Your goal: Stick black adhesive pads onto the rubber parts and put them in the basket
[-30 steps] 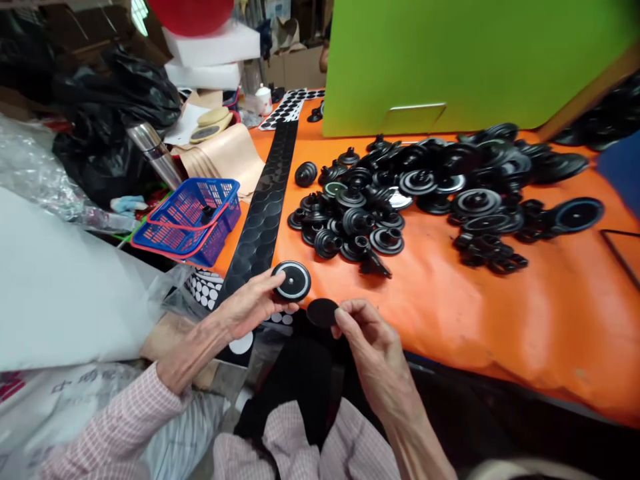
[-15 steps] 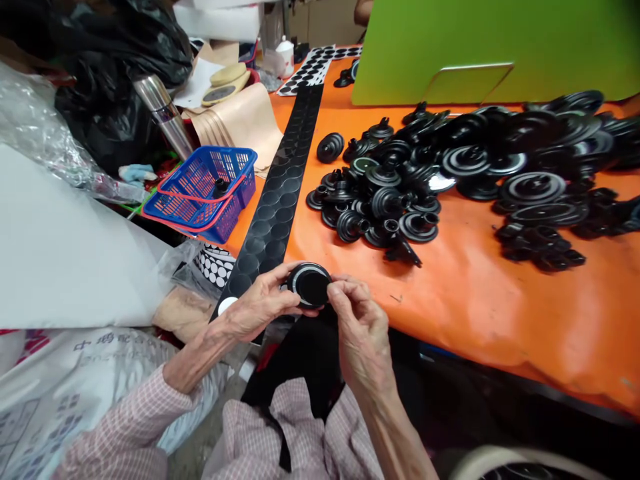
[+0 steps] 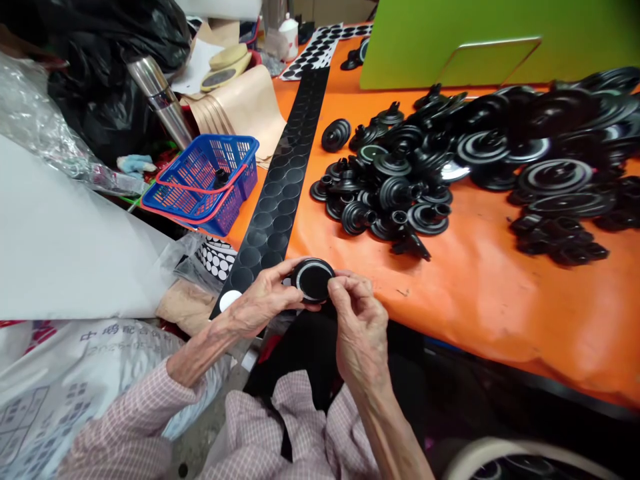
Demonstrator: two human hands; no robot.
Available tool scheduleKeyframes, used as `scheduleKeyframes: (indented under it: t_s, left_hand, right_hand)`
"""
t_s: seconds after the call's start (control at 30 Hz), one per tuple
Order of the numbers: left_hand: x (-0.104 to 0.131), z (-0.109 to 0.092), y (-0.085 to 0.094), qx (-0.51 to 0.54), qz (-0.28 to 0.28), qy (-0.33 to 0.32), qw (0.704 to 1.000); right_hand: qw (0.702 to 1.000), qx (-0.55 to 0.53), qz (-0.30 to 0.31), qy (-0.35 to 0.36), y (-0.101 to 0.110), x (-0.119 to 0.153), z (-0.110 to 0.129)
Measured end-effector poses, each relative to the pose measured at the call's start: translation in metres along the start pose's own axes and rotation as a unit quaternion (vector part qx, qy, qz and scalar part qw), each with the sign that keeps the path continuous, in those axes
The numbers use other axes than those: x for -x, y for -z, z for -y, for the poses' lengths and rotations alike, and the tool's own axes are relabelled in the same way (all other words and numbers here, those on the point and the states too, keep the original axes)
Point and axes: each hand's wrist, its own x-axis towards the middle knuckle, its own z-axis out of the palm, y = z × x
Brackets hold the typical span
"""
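Observation:
My left hand (image 3: 267, 297) grips a black round plastic part (image 3: 300, 272) by its left rim, its flat face turned up toward me. Over that face lies a black round sticker (image 3: 316, 284), with a grey ring showing around it. The thumb and fingertips of my right hand (image 3: 357, 303) are pinched at the sticker's right edge. Beside my left hand runs a long black sheet of round stickers (image 3: 273, 207), with one white bare circle (image 3: 230, 300) at its near end. Beyond my hands sits a heap of similar black parts (image 3: 395, 190).
An orange-covered table (image 3: 470, 300) spreads ahead and right, with a green board (image 3: 495, 40) at its back. To the left stand a blue basket (image 3: 200, 177) with a red handle and a steel flask (image 3: 157, 100). A pale-rimmed tub (image 3: 500, 450) is low at right.
The view has shifted slightly, so the heap sits a little further right. In my hands, the sticker appears more centred on the part's face; both hands keep their grip.

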Motion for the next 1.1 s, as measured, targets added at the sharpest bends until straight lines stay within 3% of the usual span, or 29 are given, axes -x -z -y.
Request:
scheduleKeyframes:
  t_s: [0.2,0.37,0.63,0.73,0.83,0.93,1.0,1.1]
  left_hand:
    - [0.001,0.001,0.002,-0.011,0.01,-0.004,1.0]
    - [0.001,0.006,0.004,-0.01,0.001,-0.013,1.0]
    - [0.003,0.01,0.008,-0.014,-0.043,-0.028,0.999]
    - [0.005,0.008,0.008,-0.004,-0.061,-0.029,0.998]
    - [0.005,0.007,0.01,-0.001,-0.067,-0.032,0.997]
    - [0.008,0.005,0.015,0.002,-0.075,-0.033,0.997]
    - [0.012,0.003,0.019,-0.011,-0.077,-0.034,0.996]
    - [0.014,-0.006,0.03,-0.057,-0.077,-0.043,0.994]
  right_hand:
    - [0.999,0.038,-0.019,0.02,-0.004,0.002,-0.003]
    - [0.992,0.081,-0.037,0.087,-0.009,0.006,-0.01]
    - [0.946,0.21,-0.058,0.239,-0.016,0.005,-0.015]
    - [0.936,0.238,-0.052,0.255,-0.02,0.006,-0.016]
    - [0.948,0.215,-0.055,0.228,-0.024,0.005,-0.018]
    - [0.982,0.129,-0.032,0.133,-0.022,0.002,-0.017]
    - [0.995,0.073,0.053,0.051,-0.017,-0.003,-0.012]
    - [0.983,0.023,0.182,-0.026,-0.018,-0.019,-0.003]
